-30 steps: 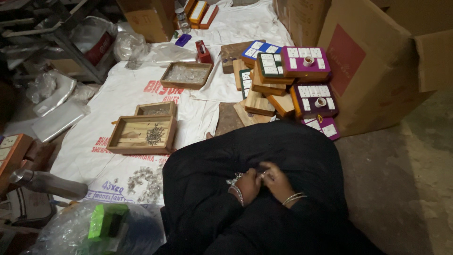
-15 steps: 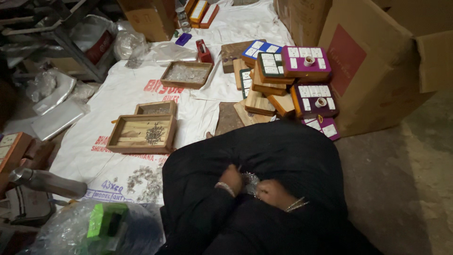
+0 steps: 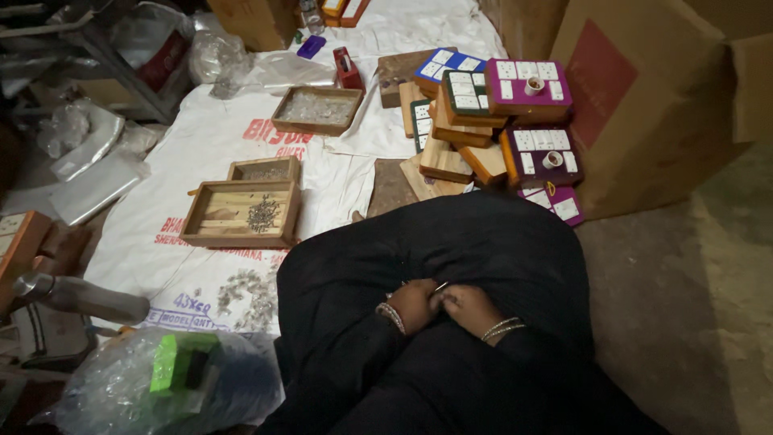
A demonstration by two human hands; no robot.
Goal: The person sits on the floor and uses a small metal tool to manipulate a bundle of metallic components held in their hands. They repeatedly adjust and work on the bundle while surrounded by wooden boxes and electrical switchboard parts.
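Observation:
I sit on the floor with a black cloth (image 3: 451, 242) over my lap. My left hand (image 3: 412, 306) and my right hand (image 3: 471, 310) rest on it, knuckles together and fingers curled. A thin small metal piece (image 3: 441, 286) sticks up where the two hands meet, pinched between the fingertips. Bangles circle both wrists. Whatever else lies inside the curled fingers is hidden.
A wooden tray (image 3: 211, 229) with small screws lies on a white sack sheet (image 3: 201, 145), with two more trays beyond. Loose metal bits (image 3: 250, 290) lie by my knee. Stacked wooden switch boards (image 3: 483, 121) stand before a cardboard box (image 3: 644, 105). A bag holding a green object (image 3: 185, 362) is at left.
My hands were slightly apart, handling something shiny on the lap. They have drawn together, and now press against each other around the small metal piece.

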